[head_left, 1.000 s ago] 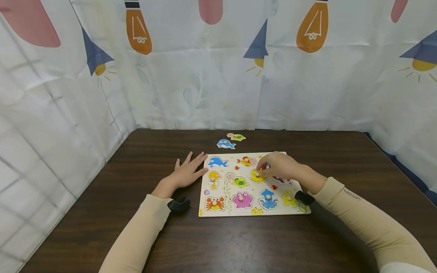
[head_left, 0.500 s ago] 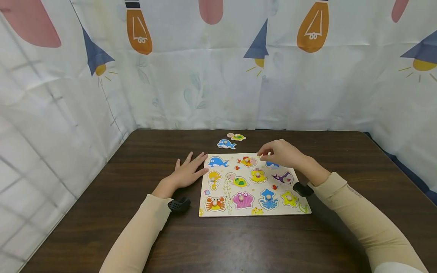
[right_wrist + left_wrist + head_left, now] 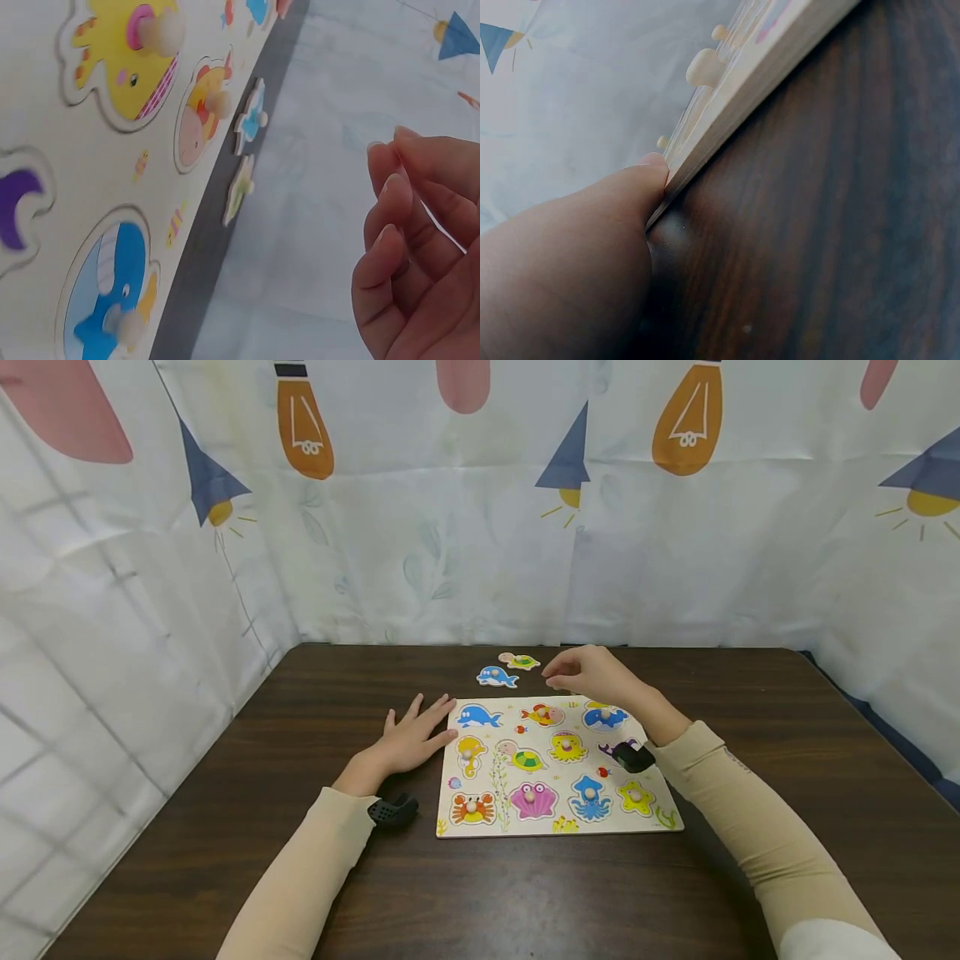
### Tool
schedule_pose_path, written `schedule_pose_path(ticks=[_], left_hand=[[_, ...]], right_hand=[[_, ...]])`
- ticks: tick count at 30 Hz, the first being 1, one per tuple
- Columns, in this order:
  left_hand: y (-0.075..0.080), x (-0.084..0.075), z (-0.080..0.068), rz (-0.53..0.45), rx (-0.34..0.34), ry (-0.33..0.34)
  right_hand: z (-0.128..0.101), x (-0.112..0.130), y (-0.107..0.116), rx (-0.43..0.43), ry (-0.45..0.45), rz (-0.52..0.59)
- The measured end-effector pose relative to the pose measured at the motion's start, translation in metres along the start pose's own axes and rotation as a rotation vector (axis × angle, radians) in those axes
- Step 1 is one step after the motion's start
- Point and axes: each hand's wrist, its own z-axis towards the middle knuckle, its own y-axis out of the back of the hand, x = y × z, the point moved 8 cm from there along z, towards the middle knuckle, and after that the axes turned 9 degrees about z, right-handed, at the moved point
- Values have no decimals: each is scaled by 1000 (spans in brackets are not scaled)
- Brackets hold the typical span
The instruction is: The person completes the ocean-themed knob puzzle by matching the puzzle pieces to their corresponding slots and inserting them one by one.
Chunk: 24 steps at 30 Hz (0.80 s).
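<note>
A wooden sea-animal peg puzzle board (image 3: 558, 779) lies flat on the table. My left hand (image 3: 405, 742) lies with fingers spread at its left edge, and the thumb (image 3: 649, 174) touches that edge in the left wrist view. Just past the back edge hovers my right hand (image 3: 596, 675), fingers loosely bent, with nothing between thumb and fingertips. Nearest to it, on the table, lies a green turtle piece (image 3: 522, 662). A blue dolphin-like piece (image 3: 495, 677) lies slightly nearer the board. A blue whale piece (image 3: 101, 289) with a knob sits in the board's back right corner.
Other knobbed pieces sit in the board, among them a crab (image 3: 472, 808), a pink shell (image 3: 533, 800) and a yellow octopus (image 3: 567, 747). The dark wooden table (image 3: 360, 877) extends around it. A patterned white curtain (image 3: 480, 560) hangs behind.
My right hand has moved from over the board's back right to beyond its back edge, leftward toward the loose pieces. The blue whale piece has come into view. My left hand stays put.
</note>
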Motion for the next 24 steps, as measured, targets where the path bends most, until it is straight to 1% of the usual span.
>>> schedule_pose_path(ticks=[4, 8, 16, 24], left_hand=[[0, 1, 0, 0, 8, 8], [-1, 0, 0, -14, 9, -1], [-1, -1, 1, -17, 1, -18], [-1, -1, 0, -17, 6, -5]], right_hand=[[17, -1, -9, 17, -25, 75], [31, -5, -17, 33, -61, 95], [59, -24, -28, 15, -121, 205], [76, -35, -43, 9, -190, 238]])
